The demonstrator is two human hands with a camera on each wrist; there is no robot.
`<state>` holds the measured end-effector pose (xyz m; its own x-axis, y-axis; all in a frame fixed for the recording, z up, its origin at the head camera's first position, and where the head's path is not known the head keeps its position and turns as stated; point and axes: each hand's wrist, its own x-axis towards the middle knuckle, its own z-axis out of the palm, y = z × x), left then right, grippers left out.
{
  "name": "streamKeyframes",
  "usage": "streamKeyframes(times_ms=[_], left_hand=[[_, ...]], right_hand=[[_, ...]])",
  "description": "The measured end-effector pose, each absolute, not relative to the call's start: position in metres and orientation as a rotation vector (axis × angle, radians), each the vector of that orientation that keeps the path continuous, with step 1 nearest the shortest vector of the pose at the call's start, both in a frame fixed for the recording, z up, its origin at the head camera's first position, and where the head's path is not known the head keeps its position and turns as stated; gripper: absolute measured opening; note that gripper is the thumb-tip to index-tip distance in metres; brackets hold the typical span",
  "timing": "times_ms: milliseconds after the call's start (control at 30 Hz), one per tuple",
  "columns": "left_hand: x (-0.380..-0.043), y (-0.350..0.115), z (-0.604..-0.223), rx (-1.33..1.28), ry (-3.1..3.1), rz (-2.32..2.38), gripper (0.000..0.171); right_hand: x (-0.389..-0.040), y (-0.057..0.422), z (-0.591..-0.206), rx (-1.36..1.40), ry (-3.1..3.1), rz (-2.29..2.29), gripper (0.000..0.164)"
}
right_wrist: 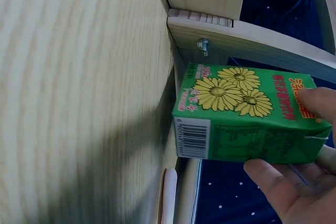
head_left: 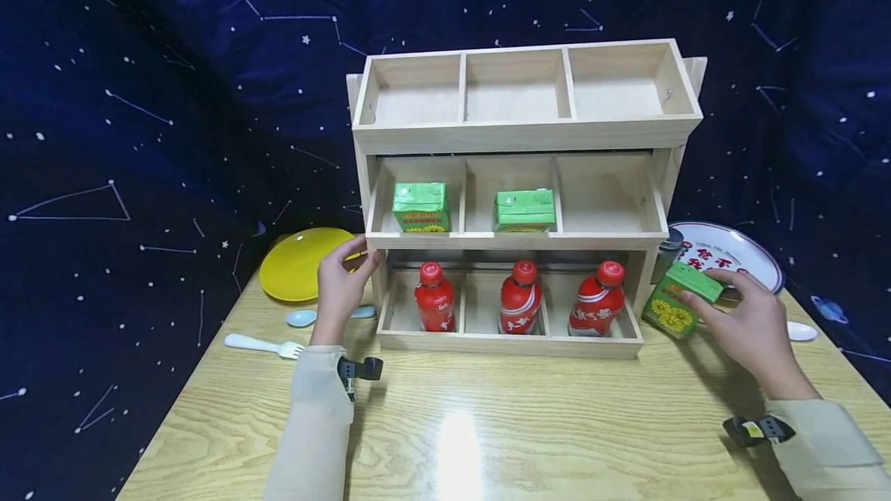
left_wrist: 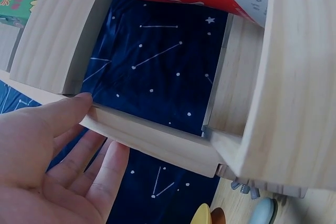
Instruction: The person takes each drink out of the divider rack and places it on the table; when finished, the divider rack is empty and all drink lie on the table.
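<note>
As the left hand [head_left: 341,284] pinches the wooden rack [head_left: 511,344] by its side, the right hand [head_left: 750,323] grasps a green carton [head_left: 672,303].
It sits between thumb and fingers, with a white plate [head_left: 753,252] just beyond them.

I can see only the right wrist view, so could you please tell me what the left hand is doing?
Observer: The left hand grips the wooden rack at its left side post.
Operator: Thank you; are there others like this green carton?
Observer: Yes, two similar cartons sit on the middle shelf, in its left and middle compartments.
Operator: And below those, please?
Observer: Three red bottles, one in each compartment of the bottom shelf.
</note>
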<state>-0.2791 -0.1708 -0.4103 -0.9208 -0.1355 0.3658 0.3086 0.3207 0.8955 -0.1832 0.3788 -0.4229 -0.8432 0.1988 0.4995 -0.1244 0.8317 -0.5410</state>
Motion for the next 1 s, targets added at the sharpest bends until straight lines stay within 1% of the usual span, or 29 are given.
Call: streamKeyframes(times_ms=[367,700,800,1000], left_hand=[[-0.277,-0.172,-0.408,-0.136,-2.226,-1.631,0.040],[-0.279,-0.172,-0.409,-0.135,-2.222,-1.636,0.040],[-0.279,-0.171,-0.409,-0.139,-2.222,-1.641,0.042],[-0.279,-0.171,-0.410,-0.126,-2.233,-1.640,0.043]], right_hand=[[-0.185,0.382,-0.426,0.007,-2.580,0.783,0.055],[-0.175,0.378,-0.416,-0.017,-2.626,0.883,0.064],[-0.169,0.374,-0.407,-0.046,-2.567,0.852,0.063],[-0.159,0.356,-0.385,-0.028,-2.368,0.826,0.051]])
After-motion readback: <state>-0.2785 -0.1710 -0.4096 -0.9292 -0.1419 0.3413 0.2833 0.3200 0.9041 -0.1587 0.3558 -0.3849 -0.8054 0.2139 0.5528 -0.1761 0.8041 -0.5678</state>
